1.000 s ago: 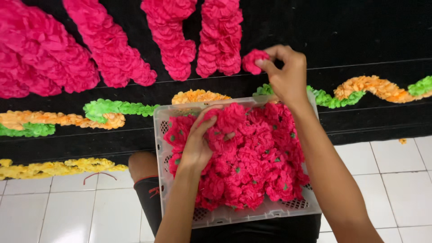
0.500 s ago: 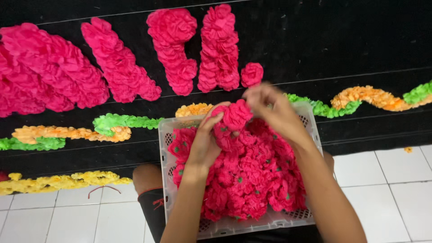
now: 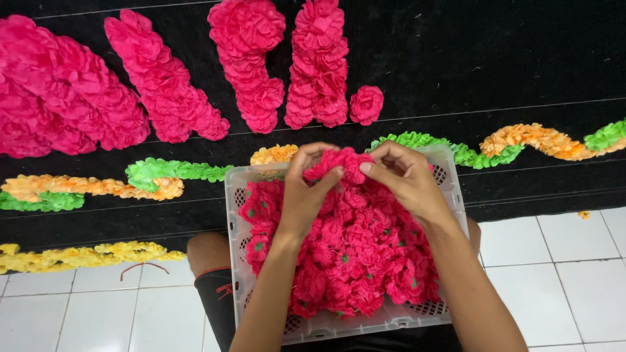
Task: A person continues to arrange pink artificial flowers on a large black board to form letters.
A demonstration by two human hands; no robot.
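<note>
A pink paper flower (image 3: 339, 164) was held between both hands just above the far rim of a white slotted plastic crate (image 3: 235, 215). The left hand (image 3: 306, 192) was closed on the flower's near-left side, thumb tip pressed against its petals, while the right hand (image 3: 404, 176) pinched it from the right, fingers curled over the top. Below them the crate, resting on the person's lap, was heaped with more pink paper flowers (image 3: 355, 261), several showing small green centres.

Beyond the crate lay a black cloth (image 3: 489, 58) spread over the white tiled floor (image 3: 574, 261). On the cloth, directly past the held flower, a single pink flower (image 3: 366, 104) sat just beside the right-hand one of two upright pink flower columns (image 3: 319, 65). Further left were slanted pink flower strokes (image 3: 160, 85). Nearer the cloth's front edge ran a wavy band of green and orange paper flowers (image 3: 521, 140), passing behind the crate, with a yellow strip (image 3: 78, 255) at the edge on the left.
</note>
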